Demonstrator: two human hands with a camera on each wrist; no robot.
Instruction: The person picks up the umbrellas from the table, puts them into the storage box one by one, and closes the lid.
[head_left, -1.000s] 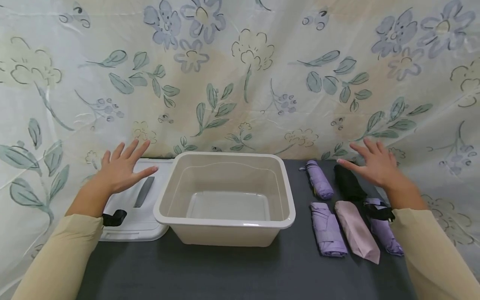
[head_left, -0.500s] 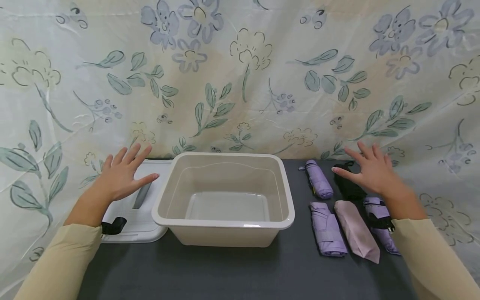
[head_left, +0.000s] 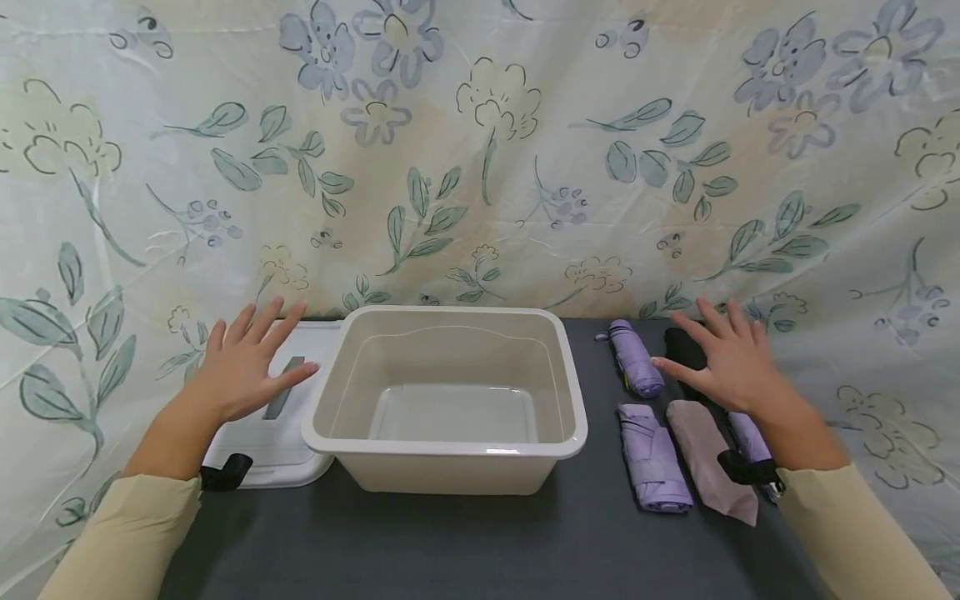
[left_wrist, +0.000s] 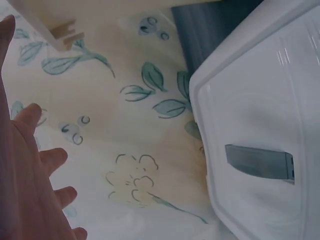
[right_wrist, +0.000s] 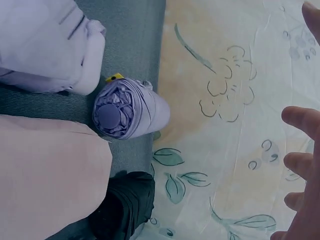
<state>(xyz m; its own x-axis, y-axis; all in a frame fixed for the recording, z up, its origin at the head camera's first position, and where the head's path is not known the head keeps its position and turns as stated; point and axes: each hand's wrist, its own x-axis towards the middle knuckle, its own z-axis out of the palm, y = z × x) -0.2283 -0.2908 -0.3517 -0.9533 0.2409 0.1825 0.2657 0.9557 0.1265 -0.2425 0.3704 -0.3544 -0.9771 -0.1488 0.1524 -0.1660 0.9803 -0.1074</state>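
Observation:
My left hand (head_left: 243, 367) hovers with spread fingers over the white lid (head_left: 296, 462), partly covering its grey handle (head_left: 277, 407). To the right, my right hand (head_left: 731, 371) is spread above the folded umbrellas and holds nothing. Under or beside it lie a black umbrella (head_left: 682, 351), a pink one (head_left: 705, 458) and a purple one (head_left: 750, 435) mostly hidden by the wrist. A small rolled purple umbrella (right_wrist: 135, 112) shows its round end in the right wrist view. Nearer the front is a wider purple umbrella (head_left: 654, 458). Between the hands stands a beige plastic bin (head_left: 450, 473) with nothing inside.
A dark grey table (head_left: 480, 550) carries everything. Behind it hangs a floral curtain (head_left: 480, 167), close to the back of the bin and the umbrellas. The bin's left rim overlaps the lid's right edge in the head view.
Both hands have come slightly down and nearer the front. The right hand has also shifted left, covering more of the black umbrella. The bin, lid and umbrellas have stayed in place.

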